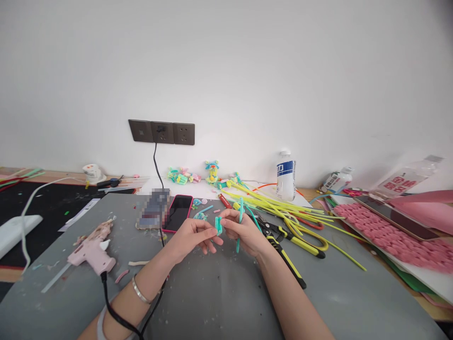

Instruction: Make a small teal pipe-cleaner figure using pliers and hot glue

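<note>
The person's left hand [200, 235] and right hand [244, 230] have grips pinched on a small teal piece [218, 225], partly covered, shape unclear.

Small folded teal bundle [218, 225], upright, beside near-vertical teal strand [241, 210]
</note>
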`<state>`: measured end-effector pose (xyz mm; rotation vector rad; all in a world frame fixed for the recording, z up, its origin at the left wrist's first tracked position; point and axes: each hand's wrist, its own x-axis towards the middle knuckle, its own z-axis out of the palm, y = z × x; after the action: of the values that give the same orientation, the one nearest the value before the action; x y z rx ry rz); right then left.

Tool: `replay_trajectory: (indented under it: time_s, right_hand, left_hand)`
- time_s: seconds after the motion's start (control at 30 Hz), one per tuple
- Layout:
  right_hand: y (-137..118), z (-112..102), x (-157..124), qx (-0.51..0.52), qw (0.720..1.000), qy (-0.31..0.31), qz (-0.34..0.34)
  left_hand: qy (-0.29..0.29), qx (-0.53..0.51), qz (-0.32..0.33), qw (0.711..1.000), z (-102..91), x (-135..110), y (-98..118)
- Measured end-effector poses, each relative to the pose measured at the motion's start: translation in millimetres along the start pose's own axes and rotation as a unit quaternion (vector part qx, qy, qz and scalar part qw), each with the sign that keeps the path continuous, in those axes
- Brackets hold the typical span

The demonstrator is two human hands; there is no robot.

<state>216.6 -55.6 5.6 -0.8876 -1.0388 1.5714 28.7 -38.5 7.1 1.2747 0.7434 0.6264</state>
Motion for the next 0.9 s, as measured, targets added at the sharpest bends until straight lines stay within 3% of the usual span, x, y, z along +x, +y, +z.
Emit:
replay_trajectory:
  time_s: [0.5,0.63,0.77,0.9]
  right_hand:
    - [-1,-2,1,-0.012,1.000,-0.007,-0.001]
    - [5,-11,6,-0.121,0.989,0.075,-0.037]
    - [16,-20,13,-0.279,0.940,0.175,-0.093]
    - [18,-20,14,-0.256,0.942,0.185,-0.113]
  left_hand:
    - [0.002,-0.010,0.002,1.000,2.4,0,3]
    - [0.013,-0.025,0.018,0.999,2.1,0,4]
    - [0.013,-0.028,0.032,0.999,1.5,0,2]
    - [0.014,-0.008,0.042,0.999,1.7,0,2]
